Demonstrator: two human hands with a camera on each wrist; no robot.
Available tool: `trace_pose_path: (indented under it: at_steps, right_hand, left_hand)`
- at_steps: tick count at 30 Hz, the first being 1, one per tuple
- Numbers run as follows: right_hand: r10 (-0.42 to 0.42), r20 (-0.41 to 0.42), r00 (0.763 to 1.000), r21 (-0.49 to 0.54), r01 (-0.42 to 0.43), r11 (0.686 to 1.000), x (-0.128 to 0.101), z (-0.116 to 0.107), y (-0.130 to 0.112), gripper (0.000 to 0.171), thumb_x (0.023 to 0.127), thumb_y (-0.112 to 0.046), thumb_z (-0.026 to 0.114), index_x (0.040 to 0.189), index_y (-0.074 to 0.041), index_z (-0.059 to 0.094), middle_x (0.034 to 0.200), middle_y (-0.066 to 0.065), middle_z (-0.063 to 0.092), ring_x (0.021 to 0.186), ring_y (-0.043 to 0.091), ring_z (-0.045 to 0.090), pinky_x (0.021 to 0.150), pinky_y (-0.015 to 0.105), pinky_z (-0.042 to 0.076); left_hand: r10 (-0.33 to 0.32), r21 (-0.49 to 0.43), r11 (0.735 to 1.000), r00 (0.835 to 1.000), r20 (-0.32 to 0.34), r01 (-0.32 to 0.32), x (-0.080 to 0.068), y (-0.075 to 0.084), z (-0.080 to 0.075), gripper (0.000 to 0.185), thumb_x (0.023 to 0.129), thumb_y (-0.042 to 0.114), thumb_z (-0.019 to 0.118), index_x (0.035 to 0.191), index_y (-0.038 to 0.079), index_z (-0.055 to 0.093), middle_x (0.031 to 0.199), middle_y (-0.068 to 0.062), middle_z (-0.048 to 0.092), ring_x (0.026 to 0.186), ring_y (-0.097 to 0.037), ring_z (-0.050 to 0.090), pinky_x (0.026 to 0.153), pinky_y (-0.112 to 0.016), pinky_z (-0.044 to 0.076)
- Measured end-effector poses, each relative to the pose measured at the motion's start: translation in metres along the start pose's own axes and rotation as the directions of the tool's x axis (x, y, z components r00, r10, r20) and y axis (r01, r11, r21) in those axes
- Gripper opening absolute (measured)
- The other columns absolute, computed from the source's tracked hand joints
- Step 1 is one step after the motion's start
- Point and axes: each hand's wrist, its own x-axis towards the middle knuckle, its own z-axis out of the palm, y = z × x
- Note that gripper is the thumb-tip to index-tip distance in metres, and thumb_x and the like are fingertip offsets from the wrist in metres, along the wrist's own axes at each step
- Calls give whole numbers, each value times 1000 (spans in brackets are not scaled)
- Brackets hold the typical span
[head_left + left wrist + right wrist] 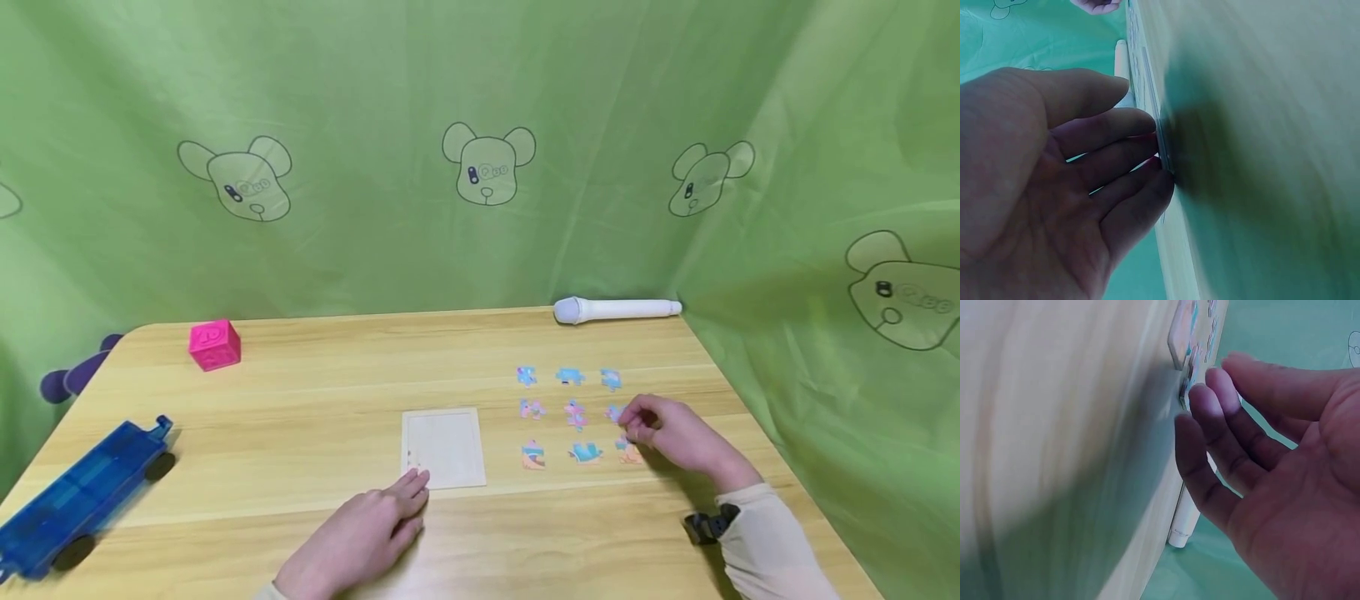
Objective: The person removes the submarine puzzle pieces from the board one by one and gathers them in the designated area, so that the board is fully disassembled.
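A white puzzle tray (444,447) lies flat on the middle of the wooden table (300,400). To its right, several coloured puzzle pieces (573,414) are spread in a grid. My left hand (408,492) lies flat on the table with straight fingers (1141,156), whose tips touch the tray's near left corner. My right hand (637,425) hovers over the grid's right column, fingers lightly bent. Its fingertips (1200,400) reach the middle right piece (615,412), and the lower right piece (628,452) lies just under the hand. Neither hand holds anything.
A white pen-shaped device (615,311) lies at the table's far right edge. A pink cube (215,344) sits at the far left, a blue toy vehicle (82,492) near the left edge. A purple object (75,375) shows beyond the left edge. Green curtain (480,125) surrounds the table.
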Motion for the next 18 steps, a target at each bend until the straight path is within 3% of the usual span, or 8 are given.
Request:
trace_pose_path:
  at_steps: [5, 18]
  right_hand:
    - [39, -19, 999, 5, -39, 999, -2, 3, -2, 8, 96, -7, 62, 103, -4, 64, 91, 3, 60, 86, 19, 56, 73, 31, 50]
    - [40, -8, 999, 9, -40, 999, -7, 6, -13, 10, 100, -13, 58, 102, -6, 64, 91, 2, 62, 86, 18, 57, 73, 35, 49]
  left_hand:
    - [-3, -1, 1000, 1000, 1, 3, -1, 2, -1, 44, 99, 21, 58, 136, -5, 55, 144, -17, 48, 133, -29, 45, 105, -47, 41]
    - [-3, 22, 1000, 1000, 23, 2, 1, 0, -3, 48, 99, 24, 59, 138, -3, 53, 146, -13, 46, 134, -26, 43, 106, -46, 41]
